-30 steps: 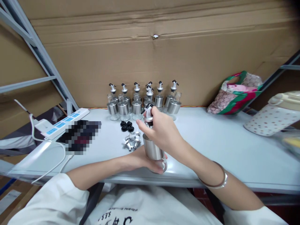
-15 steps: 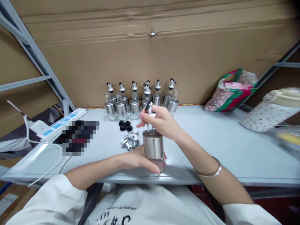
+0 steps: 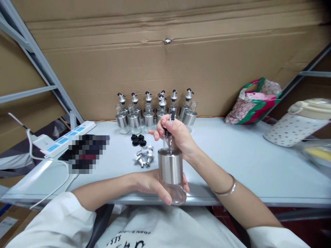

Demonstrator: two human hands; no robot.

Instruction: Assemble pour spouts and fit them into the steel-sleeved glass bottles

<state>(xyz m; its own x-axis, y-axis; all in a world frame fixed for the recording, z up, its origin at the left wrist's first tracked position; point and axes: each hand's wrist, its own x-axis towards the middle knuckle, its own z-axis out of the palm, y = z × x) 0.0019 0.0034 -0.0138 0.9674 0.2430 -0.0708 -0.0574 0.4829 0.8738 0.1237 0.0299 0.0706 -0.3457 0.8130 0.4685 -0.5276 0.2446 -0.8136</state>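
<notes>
One sheet of brown cardboard [image 3: 129, 65] is standing behind one pale counter [image 3: 232, 162]. Near its right end, one dotted jug [image 3: 292, 125] with a cream lid is sitting in front of one pink, green and red patterned bag [image 3: 245, 108]. One white power strip [image 3: 68, 139] is lying at the left, just beside one dark item [image 3: 86, 153] that square blocks are masking.

One steel-banded glass pourer bottle [image 3: 170, 167] is standing roughly upright between two hands at the front edge of the counter; whether its base is touching the surface, I cannot tell. The left hand [image 3: 152, 184] is clasping the clear base, its fingers spread around the glass. The right hand [image 3: 179, 134] is gripping the flip-top pourer [image 3: 172, 117] at the neck, some fingers curling tightly around it and others pointing left.

At the cardboard, eleven similar bottles are standing grouped: seven capped bottles [image 3: 173, 109] and four open bottles [image 3: 148, 119], three of these toward the left and one at the right end. One silver bangle [image 3: 227, 190] is circling the right forearm. Nearer the hands, several silver pourer spouts [image 3: 149, 158] are lying heaped, too overlapped to count surely. Just behind them, four black stoppers [image 3: 135, 142] are sitting in a cluster.
</notes>
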